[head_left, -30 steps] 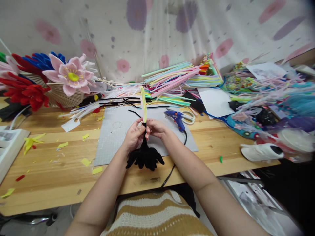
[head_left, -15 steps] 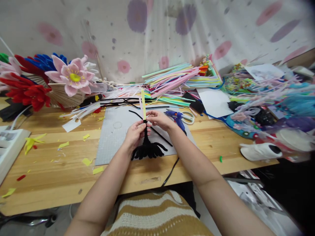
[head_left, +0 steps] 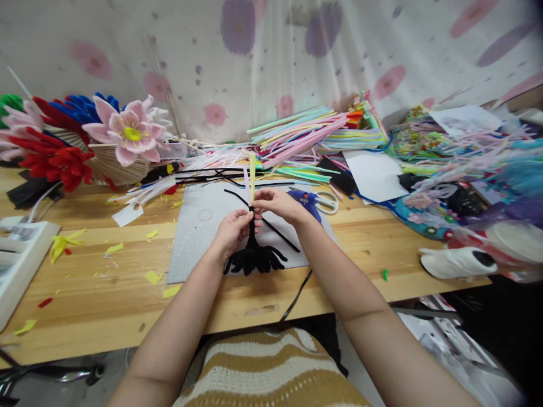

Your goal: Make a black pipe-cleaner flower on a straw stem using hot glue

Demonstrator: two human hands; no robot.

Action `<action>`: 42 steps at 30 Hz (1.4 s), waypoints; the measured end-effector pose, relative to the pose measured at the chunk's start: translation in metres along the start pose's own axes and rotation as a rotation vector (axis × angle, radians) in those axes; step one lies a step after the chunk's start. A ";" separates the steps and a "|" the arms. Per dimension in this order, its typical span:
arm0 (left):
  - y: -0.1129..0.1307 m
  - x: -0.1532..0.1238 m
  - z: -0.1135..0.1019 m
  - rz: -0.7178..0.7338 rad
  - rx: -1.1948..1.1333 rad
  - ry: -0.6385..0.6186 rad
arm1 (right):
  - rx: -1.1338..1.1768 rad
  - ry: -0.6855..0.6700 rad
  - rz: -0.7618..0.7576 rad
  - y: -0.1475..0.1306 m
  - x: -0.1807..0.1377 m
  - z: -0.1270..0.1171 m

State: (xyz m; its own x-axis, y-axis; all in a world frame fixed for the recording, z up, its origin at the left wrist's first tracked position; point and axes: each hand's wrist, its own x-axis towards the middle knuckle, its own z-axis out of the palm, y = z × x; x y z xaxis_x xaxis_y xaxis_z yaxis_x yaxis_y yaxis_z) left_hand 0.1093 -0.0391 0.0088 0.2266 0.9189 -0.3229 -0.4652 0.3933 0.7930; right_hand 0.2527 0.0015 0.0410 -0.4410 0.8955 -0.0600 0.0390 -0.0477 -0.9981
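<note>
Two hands [head_left: 231,230], one black flower [head_left: 255,260], one glue gun [head_left: 311,208], one white tag [head_left: 127,215]; one spool [head_left: 456,263], three o'clock from black flower.

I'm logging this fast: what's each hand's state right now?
Left hand: closed, holding the black flower by its stem.
Right hand: curled at the stem's top; can't tell whether it grips.

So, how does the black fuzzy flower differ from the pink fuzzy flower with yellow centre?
The pink fuzzy flower shows a yellow centre; the black fuzzy flower hides its own. The left hand pinches the black one's stem; no hand touches the pink one. Both have several petals.
</note>
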 end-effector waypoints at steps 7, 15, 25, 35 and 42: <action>0.004 0.002 -0.003 -0.219 -0.096 -0.016 | 0.011 0.083 0.022 -0.001 0.005 0.008; 0.002 0.001 0.005 -0.390 -0.479 -0.054 | 0.204 0.048 0.103 0.007 0.005 0.008; -0.006 0.005 0.008 -0.267 -0.370 0.066 | 0.263 0.077 0.088 0.022 0.009 0.008; -0.006 0.005 0.013 0.015 -0.035 0.252 | -0.594 0.328 -0.243 -0.007 0.001 0.010; -0.007 0.001 0.020 0.150 0.106 0.251 | -1.330 -0.111 -0.084 -0.045 0.025 0.034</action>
State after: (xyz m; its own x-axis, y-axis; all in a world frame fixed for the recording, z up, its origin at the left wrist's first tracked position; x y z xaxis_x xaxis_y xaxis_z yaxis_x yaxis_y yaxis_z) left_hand 0.1297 -0.0414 0.0132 -0.0621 0.9503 -0.3050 -0.3825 0.2596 0.8867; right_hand 0.2099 0.0110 0.0845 -0.5529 0.8308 -0.0635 0.8182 0.5268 -0.2303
